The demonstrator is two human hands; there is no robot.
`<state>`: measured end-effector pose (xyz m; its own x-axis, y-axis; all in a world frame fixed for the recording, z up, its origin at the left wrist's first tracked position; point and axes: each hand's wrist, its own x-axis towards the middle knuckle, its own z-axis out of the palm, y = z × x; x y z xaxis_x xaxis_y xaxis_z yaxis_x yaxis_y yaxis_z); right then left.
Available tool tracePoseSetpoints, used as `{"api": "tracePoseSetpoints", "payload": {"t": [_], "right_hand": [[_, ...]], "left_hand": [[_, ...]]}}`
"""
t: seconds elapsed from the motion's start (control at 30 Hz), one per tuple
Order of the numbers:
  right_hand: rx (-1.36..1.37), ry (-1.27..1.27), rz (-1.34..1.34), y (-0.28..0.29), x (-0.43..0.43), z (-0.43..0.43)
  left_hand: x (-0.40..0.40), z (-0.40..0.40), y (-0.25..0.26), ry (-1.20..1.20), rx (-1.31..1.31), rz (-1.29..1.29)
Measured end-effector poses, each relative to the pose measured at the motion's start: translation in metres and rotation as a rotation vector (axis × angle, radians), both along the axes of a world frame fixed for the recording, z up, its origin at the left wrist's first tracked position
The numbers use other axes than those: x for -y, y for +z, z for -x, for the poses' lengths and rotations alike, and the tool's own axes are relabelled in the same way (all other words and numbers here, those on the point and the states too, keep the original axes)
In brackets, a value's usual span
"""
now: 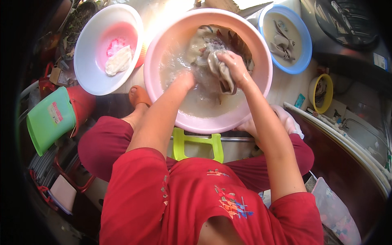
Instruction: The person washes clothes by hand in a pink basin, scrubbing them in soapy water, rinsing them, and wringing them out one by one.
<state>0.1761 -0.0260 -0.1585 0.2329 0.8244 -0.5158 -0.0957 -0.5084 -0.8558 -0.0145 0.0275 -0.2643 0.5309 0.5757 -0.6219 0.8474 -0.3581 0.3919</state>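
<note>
A large pink plastic basin [196,125] stands before me, holding cloudy water and wet cloth. My right hand [233,68] grips a bunched, dripping beige-grey cloth [222,73] at the water's surface. More wet fabric [199,43], light with dark reddish patterning, lies at the basin's far side, partly under water. My left hand [185,80] reaches into the water at the left of the cloth; its fingers are under the surface or hidden by splashing, so what they hold does not show.
At the left is a white basin [88,61] with a pale wet cloth [118,61]. A blue basin [307,58] at the right holds cloth in water. Also around me are a green bin [52,119], a lime-green plastic stool [217,147], a yellow-rimmed container [329,92] and white pipes [333,125].
</note>
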Motion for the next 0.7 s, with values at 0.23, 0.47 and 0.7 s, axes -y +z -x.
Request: {"api": "tracePoseSetpoints", "payload": {"t": [0.23, 0.47, 0.7], "right_hand": [[0.345, 0.317, 0.0, 0.038, 0.045, 0.044], [0.458, 0.185, 0.203, -0.01, 0.037, 0.063], [0.642, 0.123, 0.289, -0.08, 0.012, 0.052]], "left_hand": [[-0.009, -0.016, 0.058, 0.397, 0.095, 0.335], [-0.002, -0.01, 0.042, 0.167, 0.02, 0.183], [0.006, -0.004, 0.02, 0.302, 0.019, 0.223]]}}
